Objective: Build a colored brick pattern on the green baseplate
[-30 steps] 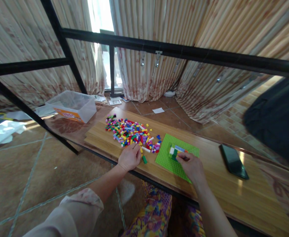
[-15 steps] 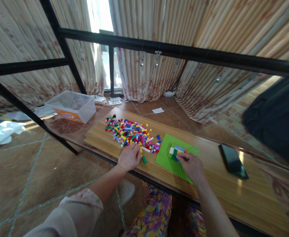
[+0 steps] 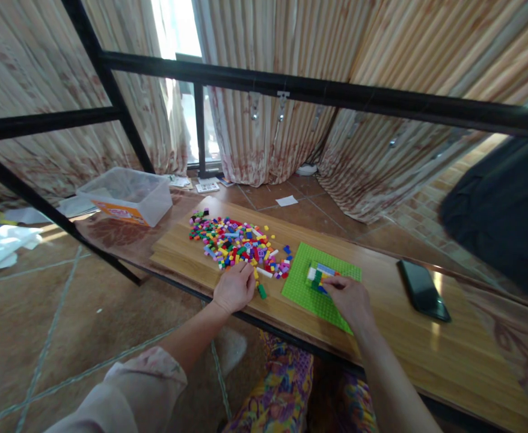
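On the wooden board lies a green studded baseplate (image 3: 297, 282) carrying a small build of toy bricks (image 3: 317, 276) in white, green, blue and other colours. My right hand (image 3: 349, 299) reaches over the plate's near right side. Its thumb and forefinger are pinched on a brick at the build's right end, mostly covered by the fingertips. My left hand (image 3: 234, 288) rests closed at the near edge of the loose brick pile (image 3: 232, 240). Whatever its fingers may hold is hidden. Just right of it are yellow bricks and a green brick (image 3: 262, 291).
A black phone (image 3: 423, 290) lies on the wooden board (image 3: 381, 325) at right. A clear plastic box (image 3: 131, 195) with an orange label stands at the far left. A black metal bar (image 3: 246, 78) crosses above the back of the table.
The view has shifted slightly. My right fingertips have moved a little on the build, showing more of its coloured bricks. My left hand stays beside the pile.
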### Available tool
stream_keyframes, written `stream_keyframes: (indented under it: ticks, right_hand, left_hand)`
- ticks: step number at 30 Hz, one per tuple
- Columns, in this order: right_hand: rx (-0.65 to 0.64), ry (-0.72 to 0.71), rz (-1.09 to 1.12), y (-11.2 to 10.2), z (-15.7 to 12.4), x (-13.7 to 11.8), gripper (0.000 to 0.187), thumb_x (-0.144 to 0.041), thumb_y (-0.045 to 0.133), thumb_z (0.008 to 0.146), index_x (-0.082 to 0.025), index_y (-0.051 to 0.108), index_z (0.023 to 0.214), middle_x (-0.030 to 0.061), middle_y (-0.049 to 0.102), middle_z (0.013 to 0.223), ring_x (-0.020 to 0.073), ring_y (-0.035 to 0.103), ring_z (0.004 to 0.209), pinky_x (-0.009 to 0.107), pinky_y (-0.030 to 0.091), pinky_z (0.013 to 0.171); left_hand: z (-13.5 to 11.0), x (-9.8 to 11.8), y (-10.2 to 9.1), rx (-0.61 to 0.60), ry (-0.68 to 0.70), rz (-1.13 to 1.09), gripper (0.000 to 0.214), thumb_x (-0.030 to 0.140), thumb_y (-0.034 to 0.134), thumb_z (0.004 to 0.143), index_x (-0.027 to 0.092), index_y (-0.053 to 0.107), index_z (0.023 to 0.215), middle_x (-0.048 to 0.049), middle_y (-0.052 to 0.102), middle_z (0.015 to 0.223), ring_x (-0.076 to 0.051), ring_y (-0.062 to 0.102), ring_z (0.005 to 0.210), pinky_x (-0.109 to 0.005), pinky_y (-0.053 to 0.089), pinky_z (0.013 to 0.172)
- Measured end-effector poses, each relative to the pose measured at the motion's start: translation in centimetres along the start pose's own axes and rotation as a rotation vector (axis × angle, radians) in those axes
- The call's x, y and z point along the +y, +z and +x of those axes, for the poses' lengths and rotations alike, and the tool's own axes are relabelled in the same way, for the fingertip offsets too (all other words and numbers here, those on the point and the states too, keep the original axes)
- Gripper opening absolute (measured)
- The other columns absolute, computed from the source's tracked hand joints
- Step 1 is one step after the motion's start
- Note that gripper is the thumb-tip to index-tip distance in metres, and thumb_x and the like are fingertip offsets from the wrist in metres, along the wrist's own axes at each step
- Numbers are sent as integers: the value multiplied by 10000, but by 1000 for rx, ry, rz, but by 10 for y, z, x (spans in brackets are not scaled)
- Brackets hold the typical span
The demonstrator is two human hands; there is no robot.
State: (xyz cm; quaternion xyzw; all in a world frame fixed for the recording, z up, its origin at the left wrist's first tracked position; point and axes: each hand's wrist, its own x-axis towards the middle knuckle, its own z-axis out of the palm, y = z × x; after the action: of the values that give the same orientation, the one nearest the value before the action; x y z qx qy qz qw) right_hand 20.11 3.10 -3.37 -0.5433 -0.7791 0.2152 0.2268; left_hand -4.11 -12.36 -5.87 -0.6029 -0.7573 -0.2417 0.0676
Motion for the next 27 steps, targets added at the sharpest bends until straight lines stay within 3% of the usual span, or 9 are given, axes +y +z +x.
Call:
stream_keyframes:
  ticks: [9,15,27]
  right_hand:
    - [110,83,12,4,-6,6,448,-516,518,782,-155,741,924,127,728,893,240,631,738,351,457,697]
    - [277,62,-37,21,-10,7,580,-580,596,732,-114,669,1070,160,662,959,268,566,866,394,427,818]
    - [198,98,44,30,-5,19,586,-529,589,743,-121,629,1161,154,638,998,262,587,864,397,453,820]
  left_hand:
    - [0,0,0,-41,1,-2,147,203,424,916,184,555,851,-62,613,883,-180,579,807,-297,452,704]
    - [0,0,0,-53,-11,2,148,202,429,913,183,565,858,-71,612,903,-180,579,823,-293,461,714]
    - [1,0,-1,-54,-14,9,151,207,430,916,182,557,837,-69,607,883,-187,579,826,-291,446,698]
